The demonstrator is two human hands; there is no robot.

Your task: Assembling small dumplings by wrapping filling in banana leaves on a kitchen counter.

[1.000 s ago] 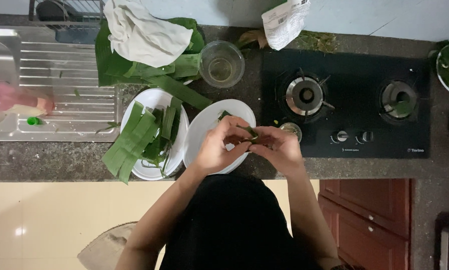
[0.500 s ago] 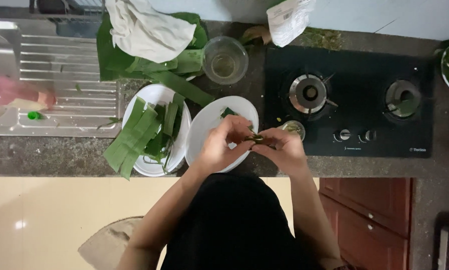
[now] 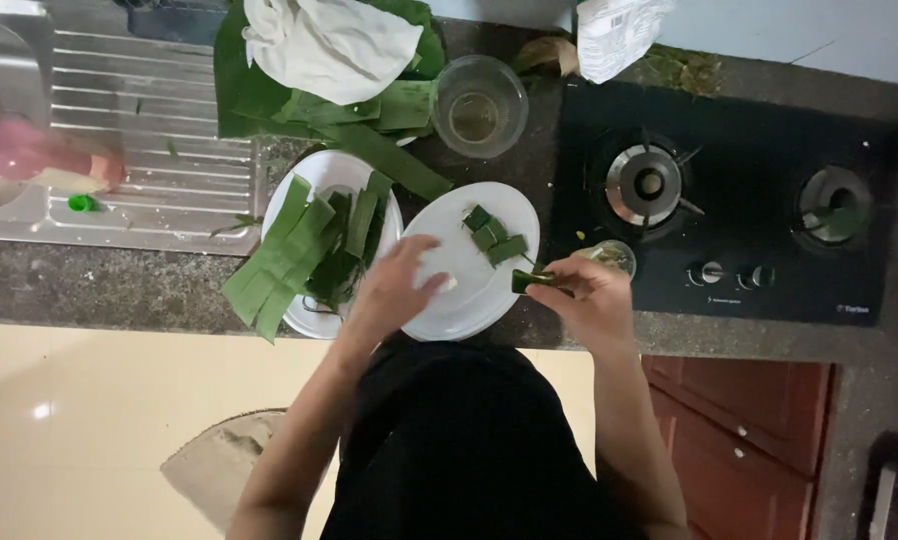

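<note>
At the counter edge, between the white oval plate [image 3: 439, 300] and the black gas hob [image 3: 729, 200], your right hand [image 3: 591, 300] pinches a small folded leaf parcel [image 3: 531, 281] between thumb and fingertips, clear of the plate rim and just beside it. Your left hand [image 3: 394, 285] lies over the near part of the same plate, fingers loosely curled and spread, holding nothing that can be seen.

Three finished leaf parcels [image 3: 493, 235] lie together on the far side of that plate. To the left, a second white plate [image 3: 319, 180] carries a heap of cut leaf strips [image 3: 289, 250], some overhanging the counter edge. Behind it: larger leaves under a white cloth [image 3: 329, 45], and a clear glass bowl [image 3: 479, 105] with pale liquid. A small glass dish [image 3: 614, 255] stands by your right wrist.

Handling judgement:
- The parcel is very light; grip force need only stop it unfolding.
- Leaf is thin and pliable, likely waxy and a little slick, and it tends to spring open along the fold.
- It may split along the grain if creased hard.
- Hold it across the folded seam, pads flat on both faces, not at a loose end.
- Whether it has a filling cannot be told.
</note>
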